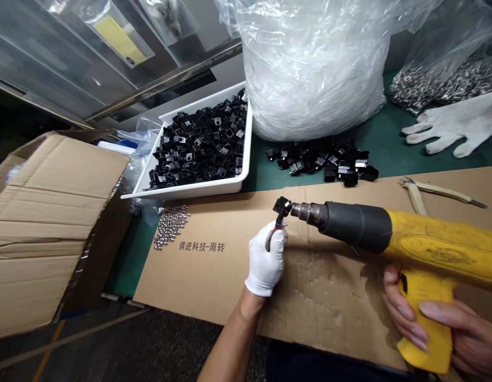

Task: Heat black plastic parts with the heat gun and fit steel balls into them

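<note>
Green workbench top (262, 167), partly covered by a flat brown cardboard sheet (214, 286) with black printed characters. At left, open brown cardboard box (46, 212) with creased flap. Toward the back, shallow white plastic tray (190, 189), full of small black box-like pieces (206, 143); to its right, loose heap of similar black pieces (321, 162) on the green surface, just in front of a large bulging clear plastic bag (309, 69). At far right, clear bag of small shiny metal parts (445, 79), flat white work glove (464, 124), cream-handled hand pliers (442, 190). On the cardboard near the tray, close-set rows of small silvery metal parts (172, 225). Left hand (265, 260), in white glove, fingers closed around slim dark tool with a touch of red (279, 220); at its tip, one small black piece with a shiny metal bit (279, 203), raised above the cardboard. Right hand (471, 331), bare, wrapped around grip of yellow heat gun with black barrel (440, 239); stepped metal nozzle (309, 213) pointing left, right beside that piece. Cannot tell whether touching.
</note>
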### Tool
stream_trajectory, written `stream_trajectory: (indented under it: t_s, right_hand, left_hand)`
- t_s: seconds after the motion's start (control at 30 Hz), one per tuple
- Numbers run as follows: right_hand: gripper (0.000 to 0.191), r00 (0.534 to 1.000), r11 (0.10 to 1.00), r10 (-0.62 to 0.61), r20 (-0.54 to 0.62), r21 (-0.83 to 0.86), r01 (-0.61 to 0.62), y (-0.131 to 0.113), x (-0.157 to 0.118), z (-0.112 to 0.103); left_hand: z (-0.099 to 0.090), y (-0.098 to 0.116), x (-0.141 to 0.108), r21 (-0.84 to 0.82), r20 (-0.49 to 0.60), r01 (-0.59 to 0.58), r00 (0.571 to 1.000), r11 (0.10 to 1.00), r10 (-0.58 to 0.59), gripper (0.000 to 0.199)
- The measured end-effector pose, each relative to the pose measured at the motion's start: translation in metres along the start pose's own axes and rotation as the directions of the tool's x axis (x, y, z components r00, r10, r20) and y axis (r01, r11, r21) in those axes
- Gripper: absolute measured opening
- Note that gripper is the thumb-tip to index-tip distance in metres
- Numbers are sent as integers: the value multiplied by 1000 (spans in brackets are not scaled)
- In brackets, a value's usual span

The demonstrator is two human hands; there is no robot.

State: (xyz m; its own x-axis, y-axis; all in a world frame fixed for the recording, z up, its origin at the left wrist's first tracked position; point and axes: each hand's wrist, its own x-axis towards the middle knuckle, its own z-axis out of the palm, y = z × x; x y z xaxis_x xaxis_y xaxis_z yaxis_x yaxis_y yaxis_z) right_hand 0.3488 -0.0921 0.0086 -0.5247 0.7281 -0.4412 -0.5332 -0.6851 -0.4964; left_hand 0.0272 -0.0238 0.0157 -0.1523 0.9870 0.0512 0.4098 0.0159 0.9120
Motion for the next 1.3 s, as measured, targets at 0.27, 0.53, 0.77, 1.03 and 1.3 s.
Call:
stream_trajectory:
  t_s: [0.27,0.53,0.77,1.03,1.3]
  right_hand:
    - [38,1000,1000,5,1,7,-5,2,3,-2]
    - [38,1000,1000,3,-21,5,-3,-1,-1,3]
    - [40,989,1000,-8,-151,13,10,-5,-1,19]
    - [39,996,1000,-2,-91,-3,1,-5,0,11]
    - [38,984,1000,0,-177,3,1,-8,0,25]
  left_hand:
    - [-2,2,1,54,25,-31,999,998,29,48]
    - [-1,2,2,-1,23,6,1000,1000,-6,49]
    - [2,9,8,-337,-8,131,990,932,-143,57]
    - [-1,9,7,-359,19,185,981,915,-191,55]
    - [-1,9,5,-299,31,168,986,939,-167,56]
